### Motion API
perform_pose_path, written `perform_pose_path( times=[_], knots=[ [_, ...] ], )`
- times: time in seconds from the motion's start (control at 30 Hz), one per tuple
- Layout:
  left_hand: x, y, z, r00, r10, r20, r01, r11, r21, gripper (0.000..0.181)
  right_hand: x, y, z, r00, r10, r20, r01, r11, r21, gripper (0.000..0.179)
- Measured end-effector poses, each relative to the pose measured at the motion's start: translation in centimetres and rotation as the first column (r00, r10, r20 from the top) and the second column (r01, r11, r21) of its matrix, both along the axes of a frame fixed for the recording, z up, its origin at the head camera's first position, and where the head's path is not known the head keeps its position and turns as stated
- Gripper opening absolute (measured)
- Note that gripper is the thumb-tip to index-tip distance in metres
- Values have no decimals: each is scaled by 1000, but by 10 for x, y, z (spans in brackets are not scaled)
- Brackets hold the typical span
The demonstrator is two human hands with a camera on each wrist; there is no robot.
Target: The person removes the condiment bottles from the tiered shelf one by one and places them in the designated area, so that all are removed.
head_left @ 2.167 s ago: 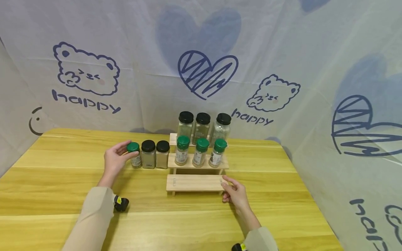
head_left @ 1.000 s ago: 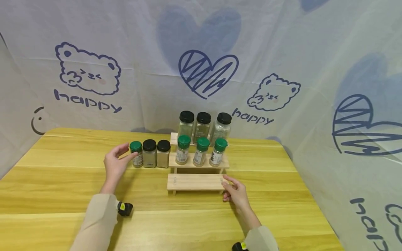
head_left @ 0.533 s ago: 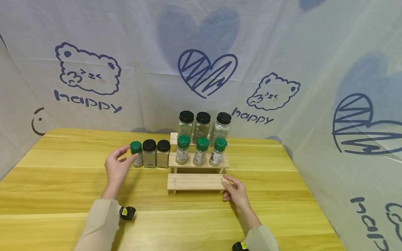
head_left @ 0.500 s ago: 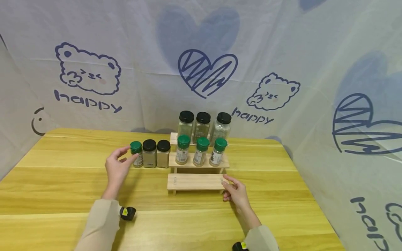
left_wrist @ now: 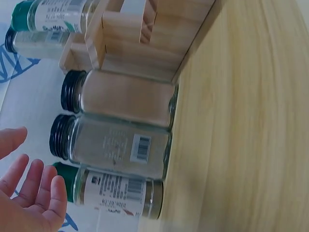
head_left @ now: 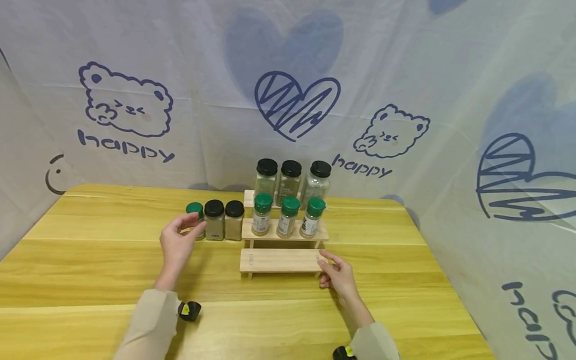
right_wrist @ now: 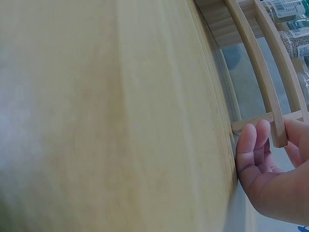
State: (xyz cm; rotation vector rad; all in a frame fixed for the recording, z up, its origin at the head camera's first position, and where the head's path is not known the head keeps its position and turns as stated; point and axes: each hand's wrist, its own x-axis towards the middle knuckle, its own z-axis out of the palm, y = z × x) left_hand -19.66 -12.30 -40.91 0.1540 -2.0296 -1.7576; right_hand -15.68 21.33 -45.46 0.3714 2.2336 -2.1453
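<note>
My left hand (head_left: 177, 242) hovers in front of a small green-capped spice jar (left_wrist: 116, 193), partly covering it in the head view. Its fingers are loosely bent and hold nothing; in the left wrist view the fingertips lie near the green cap. Right of that jar stand a black-capped spice jar (head_left: 214, 222) and another with paler tan powder (head_left: 233, 222), side by side on the table. My right hand (head_left: 339, 277) grips the right end of the lowest step of a wooden tiered rack (head_left: 283, 261), fingers partly below the board in the right wrist view.
On the rack's middle step stand green-capped spice jars (head_left: 286, 225); taller black-capped jars (head_left: 289, 187) occupy the top step. The rack sits on a wooden table (head_left: 252, 320) before a printed cloth (head_left: 202, 60).
My left hand has come off the green-capped jar, its fingers no longer around it, and has shifted right and nearer. The right hand has stayed at the rack's end.
</note>
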Motion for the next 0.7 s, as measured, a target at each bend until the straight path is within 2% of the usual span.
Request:
perform_pose_path(
  times=[0.43,0.7],
  knots=[
    [1,21,3,994,-108,4,108,994,7,27,1,-1,3,1000,0,5,0,1000,-5,36],
    [-2,35,7,987,-160,-26,161,987,25,29,2,-1,6,1000,6,5,-6,1000,-17,37]
  ],
)
